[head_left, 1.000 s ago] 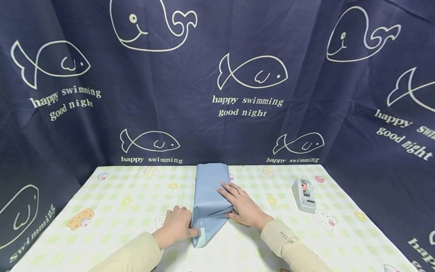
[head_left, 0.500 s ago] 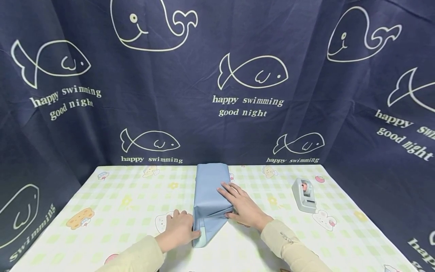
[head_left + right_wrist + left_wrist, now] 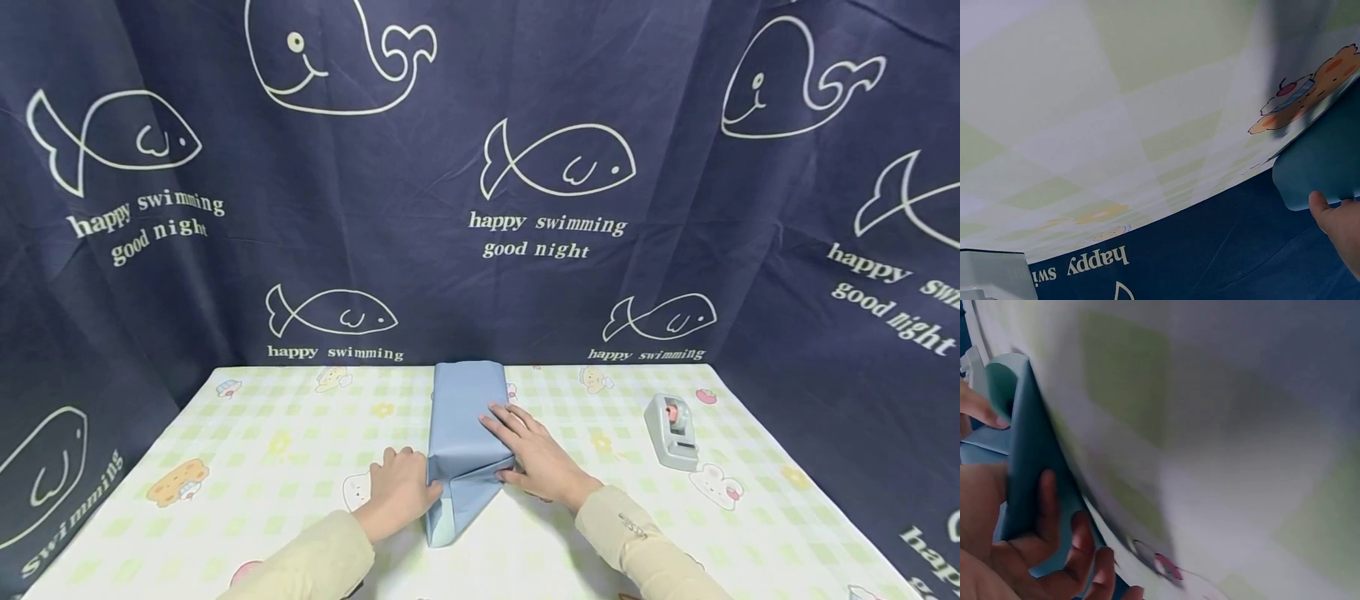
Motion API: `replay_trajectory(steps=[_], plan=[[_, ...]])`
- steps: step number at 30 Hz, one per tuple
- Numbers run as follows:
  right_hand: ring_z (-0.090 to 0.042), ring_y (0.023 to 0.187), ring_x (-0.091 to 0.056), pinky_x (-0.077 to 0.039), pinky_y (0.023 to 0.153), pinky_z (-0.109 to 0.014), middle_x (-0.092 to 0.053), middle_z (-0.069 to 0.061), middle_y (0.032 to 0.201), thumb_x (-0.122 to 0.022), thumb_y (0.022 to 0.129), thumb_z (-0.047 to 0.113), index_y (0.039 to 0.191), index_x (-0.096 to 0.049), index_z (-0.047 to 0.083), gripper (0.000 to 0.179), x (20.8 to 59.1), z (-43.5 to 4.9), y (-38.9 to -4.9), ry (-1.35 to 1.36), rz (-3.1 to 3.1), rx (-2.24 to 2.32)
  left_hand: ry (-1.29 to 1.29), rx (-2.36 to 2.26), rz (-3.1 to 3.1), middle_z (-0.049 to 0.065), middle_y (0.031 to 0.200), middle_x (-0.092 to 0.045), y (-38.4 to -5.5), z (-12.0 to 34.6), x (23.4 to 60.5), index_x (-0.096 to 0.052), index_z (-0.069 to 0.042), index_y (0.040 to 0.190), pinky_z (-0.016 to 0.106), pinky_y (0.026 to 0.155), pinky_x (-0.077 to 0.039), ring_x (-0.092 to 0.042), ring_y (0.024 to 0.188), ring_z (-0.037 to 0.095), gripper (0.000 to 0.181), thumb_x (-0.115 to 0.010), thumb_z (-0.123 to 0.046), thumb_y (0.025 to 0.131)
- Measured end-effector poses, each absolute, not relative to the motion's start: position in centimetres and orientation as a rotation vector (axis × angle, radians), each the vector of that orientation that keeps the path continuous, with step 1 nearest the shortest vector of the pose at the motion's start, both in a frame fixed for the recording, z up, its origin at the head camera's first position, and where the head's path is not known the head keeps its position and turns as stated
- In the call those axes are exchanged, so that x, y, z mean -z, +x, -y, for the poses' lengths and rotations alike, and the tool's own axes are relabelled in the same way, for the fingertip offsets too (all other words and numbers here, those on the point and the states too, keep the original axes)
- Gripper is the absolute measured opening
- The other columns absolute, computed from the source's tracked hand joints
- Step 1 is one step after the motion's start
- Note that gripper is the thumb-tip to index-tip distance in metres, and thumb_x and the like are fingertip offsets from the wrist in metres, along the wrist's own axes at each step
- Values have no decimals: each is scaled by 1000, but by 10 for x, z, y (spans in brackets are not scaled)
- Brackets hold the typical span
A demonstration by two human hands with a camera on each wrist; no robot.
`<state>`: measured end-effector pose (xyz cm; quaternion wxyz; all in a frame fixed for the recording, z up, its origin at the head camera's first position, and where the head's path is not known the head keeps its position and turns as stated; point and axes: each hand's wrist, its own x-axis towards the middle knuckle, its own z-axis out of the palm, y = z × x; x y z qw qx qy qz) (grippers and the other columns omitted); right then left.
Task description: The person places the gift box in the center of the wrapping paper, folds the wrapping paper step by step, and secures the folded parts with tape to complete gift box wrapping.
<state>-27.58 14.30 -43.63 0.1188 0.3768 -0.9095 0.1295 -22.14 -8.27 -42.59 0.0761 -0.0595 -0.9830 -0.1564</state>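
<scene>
A long parcel in blue wrapping paper [image 3: 468,408] lies across the middle of the table. Its near end tapers into a folded flap [image 3: 476,496], where a strip of the paper's pale green inner side shows. My left hand [image 3: 401,492] grips the flap's left edge. In the left wrist view, that hand's fingers [image 3: 1079,553] bend against the paper's outer face, and the thumb's tip is hidden behind it. On the parcel's top right, my right hand [image 3: 543,458] rests with fingers extended, its thumb by the fold at the side.
A grey tape dispenser [image 3: 671,433] with a pinkish core stands at the right of the table. The checked tablecloth [image 3: 285,500] carries printed cartoons. A dark blue curtain [image 3: 450,283] with fish drawings rises behind the table and along both sides.
My left hand has slid forward along the flap's left edge, away from the near tip, and more of the pale green side shows. The right hand and the parcel's body have stayed put.
</scene>
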Motion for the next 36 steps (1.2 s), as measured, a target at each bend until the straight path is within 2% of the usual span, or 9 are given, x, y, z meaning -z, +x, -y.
replay_trajectory(steps=[13, 19, 26, 31, 36], plan=[[-30, 139, -21, -29, 105, -53, -21, -3, 152, -72, 77, 30, 145, -26, 22, 82, 435, -142, -274, 1091, 2672, -390, -156, 394, 2917, 4, 62, -51, -224, 84, 434, -55, -9, 59, 48, 64, -41, -47, 68, 25, 29, -70, -30, 72], [-30, 138, -22, -29, 104, -53, -22, -3, 152, -72, 77, 30, 145, -26, 22, 82, 435, -142, -274, 1089, 2671, -394, -165, 350, 2936, 6, 65, -55, -222, 82, 431, -58, -8, 64, 50, 67, -41, -49, 72, 27, 26, -68, -29, 74], [-32, 138, -21, -28, 104, -54, -21, -3, 153, -72, 78, 30, 145, -26, 21, 82, 435, -142, -273, 1088, 2678, -402, -203, 419, 3026, 3, 61, -48, -212, 86, 426, -51, -11, 57, 50, 69, -38, -44, 71, 25, 37, -69, -37, 75], [-33, 138, -22, -29, 104, -55, -21, -4, 152, -72, 78, 29, 145, -26, 21, 82, 435, -142, -273, 1088, 2676, -414, -277, 486, 3035, 3, 62, -43, -203, 86, 426, -49, -10, 57, 50, 68, -35, -40, 72, 25, 32, -68, -29, 75], [-32, 138, -22, -29, 105, -54, -21, -4, 152, -72, 77, 29, 145, -27, 21, 82, 434, -141, -272, 1081, 2677, -408, -310, 416, 2997, 6, 65, -47, -200, 81, 427, -54, -7, 59, 45, 64, -33, -40, 72, 25, 24, -64, -20, 77]])
